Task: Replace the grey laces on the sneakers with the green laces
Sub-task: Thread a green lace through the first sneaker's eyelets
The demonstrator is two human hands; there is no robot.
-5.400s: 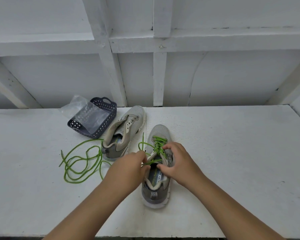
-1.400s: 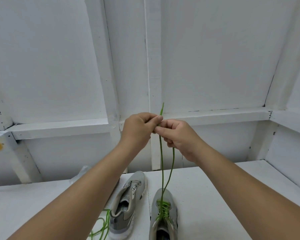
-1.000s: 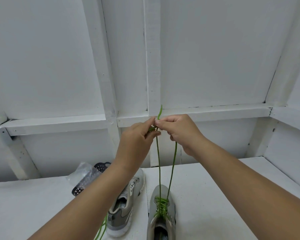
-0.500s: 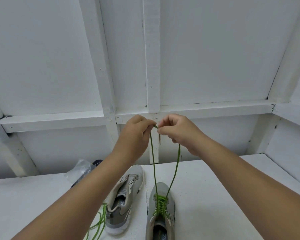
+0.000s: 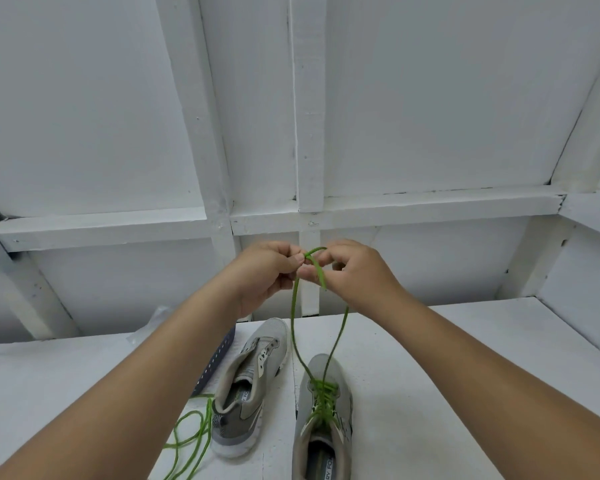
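Above white table, by white-framed wall, both hands' fingers pinch green lace.

- Single head-worn wide-angle view, facing forward and slightly down across a white table toward a white framed wall.
- Close range: both forearms enter from the bottom edge; sneakers sit near the frame's lower edge.

Green lace; grey sneakers; white table; dark perforated basket.
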